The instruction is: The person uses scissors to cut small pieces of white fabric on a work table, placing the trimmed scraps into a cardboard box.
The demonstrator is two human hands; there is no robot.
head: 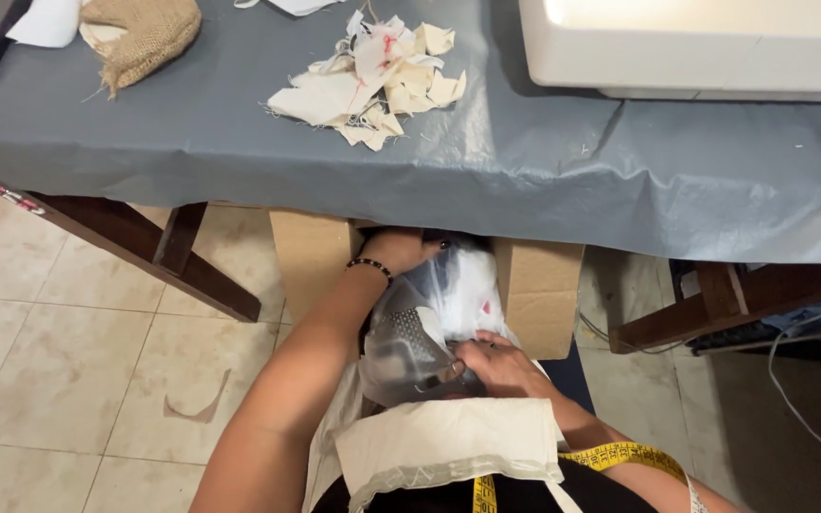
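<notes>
I see my left grip (401,252) clutching the clear plastic bag (429,323) at its far end, my right grip (496,366) pinching its near edge.

A pile of cream fabric scraps (371,81) lies on the grey-covered worktop (563,171) — a burlap bundle (140,36) far left, a white machine (696,43) right.

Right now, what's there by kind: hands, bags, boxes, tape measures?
Hands: 2, left hand and right hand, both on the bag
Clear plastic bag: 1
Cardboard box: 1
Yellow tape measure: 1
Total: 5
</notes>
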